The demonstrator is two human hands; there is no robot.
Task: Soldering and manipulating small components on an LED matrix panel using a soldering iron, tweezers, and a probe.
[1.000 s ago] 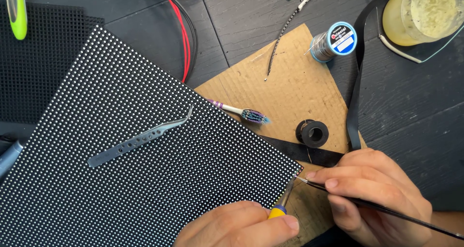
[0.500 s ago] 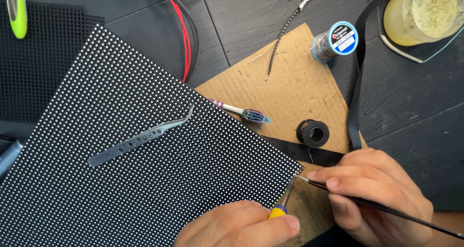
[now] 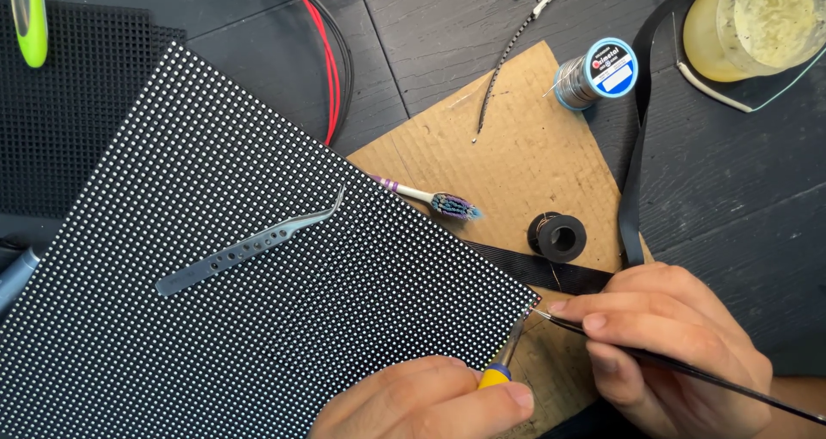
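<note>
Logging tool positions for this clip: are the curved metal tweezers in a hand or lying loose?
Lying loose. The tweezers rest flat on the dotted panel, apart from both hands: the left hand and right hand hold other tools.

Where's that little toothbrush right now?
The toothbrush lies mid-frame on the cardboard, handle against the dotted panel, bristles pointing at the black spool.

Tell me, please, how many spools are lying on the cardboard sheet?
2. A blue-capped solder spool sits at the cardboard sheet's upper right edge; a small black spool lies lower down, just above the right hand. None seems hidden.
</note>
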